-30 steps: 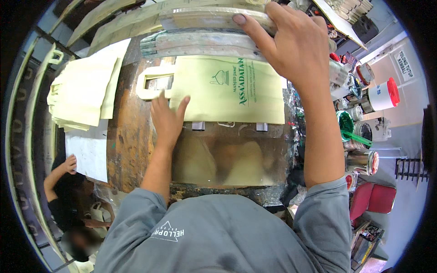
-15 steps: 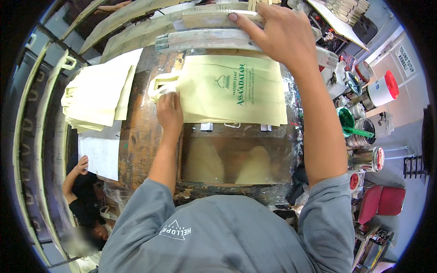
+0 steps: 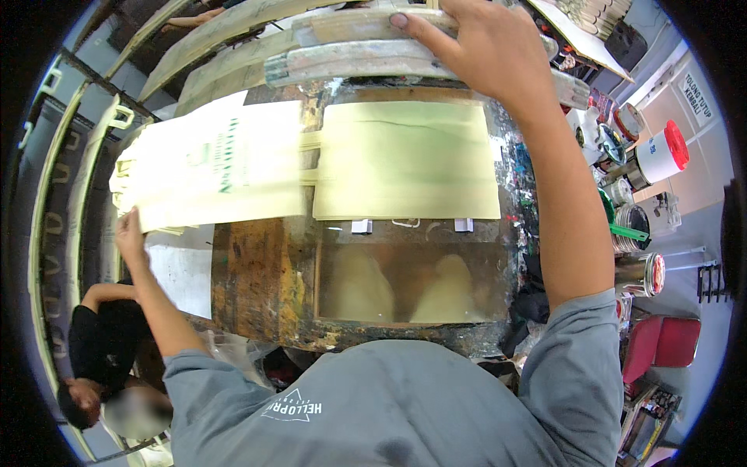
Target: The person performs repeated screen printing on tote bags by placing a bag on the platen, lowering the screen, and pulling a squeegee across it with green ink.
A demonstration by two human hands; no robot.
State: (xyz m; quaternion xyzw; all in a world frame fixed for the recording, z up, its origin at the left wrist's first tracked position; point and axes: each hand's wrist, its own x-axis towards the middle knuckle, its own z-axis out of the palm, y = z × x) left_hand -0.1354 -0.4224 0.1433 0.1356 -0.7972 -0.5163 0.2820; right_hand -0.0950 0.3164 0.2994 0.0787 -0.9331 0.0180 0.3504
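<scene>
My left hand (image 3: 132,237) is closed on the near left edge of a pale yellow fabric bag (image 3: 264,171), whose green print is smeared by motion. This bag hangs over the stack of similar bags on the left. Another pale yellow bag (image 3: 408,159), with no print on its upper face, lies flat on the worktable (image 3: 257,272), its handles pointing left. At the far edge, my right hand (image 3: 498,50) grips a raised, tape-covered screen frame (image 3: 358,64), thumb on the near side and fingers partly cut off by the picture's top.
Long racks (image 3: 54,233) carrying bags run along the left and far side. A co-worker (image 3: 109,335) in black sits at the lower left. Ink tubs and cans (image 3: 642,272) crowd the right side, by a red chair (image 3: 661,342). A glossy panel (image 3: 405,280) lies nearest me.
My left hand has carried the printed bag leftward from the table, uncovering the plain bag beneath. My right hand stays on the frame. The co-worker's hand has left the white sheet.
</scene>
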